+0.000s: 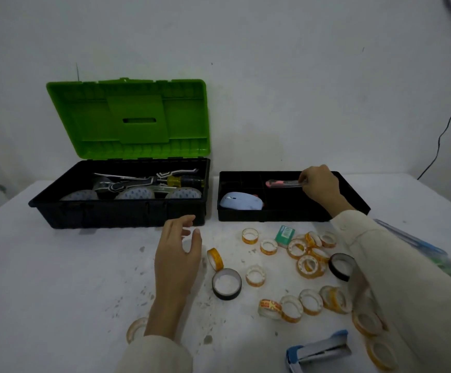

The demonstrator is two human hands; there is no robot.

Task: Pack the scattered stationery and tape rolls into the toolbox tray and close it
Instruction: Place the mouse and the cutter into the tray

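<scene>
Blue-and-grey plastic nearest us: a stapler [318, 350] at the near edge of the white table [57, 278]. Around and beyond it we note many small tape rolls [310, 301] with yellow-orange print, scattered loose, some flat, some on edge. Two black tape rolls sit among them: one [226, 284] just right of the left hand, one [341, 266] against the right sleeve. A small green packet [284, 236] lies with the rolls close to the tray.

The left hand [178, 254] is over bare table, fingers relaxed and spread, holding nothing. We cannot tell whether it touches the surface.

Farther back, the black tray [272, 217] stands on the table, out of the toolbox and just right of it. The right hand [318, 185] reaches over the tray, fingertips pinching one end of a pink utility knife [283, 183] above the rear compartments. We cannot tell whether the knife rests on a divider. A light-blue mouse [242, 201] lies in the front-left compartment.

The black toolbox [116, 214] has its green lid [130, 117] raised. Inside we see a yellow-handled screwdriver [184, 181] and several large pale rolls [134, 194].
</scene>
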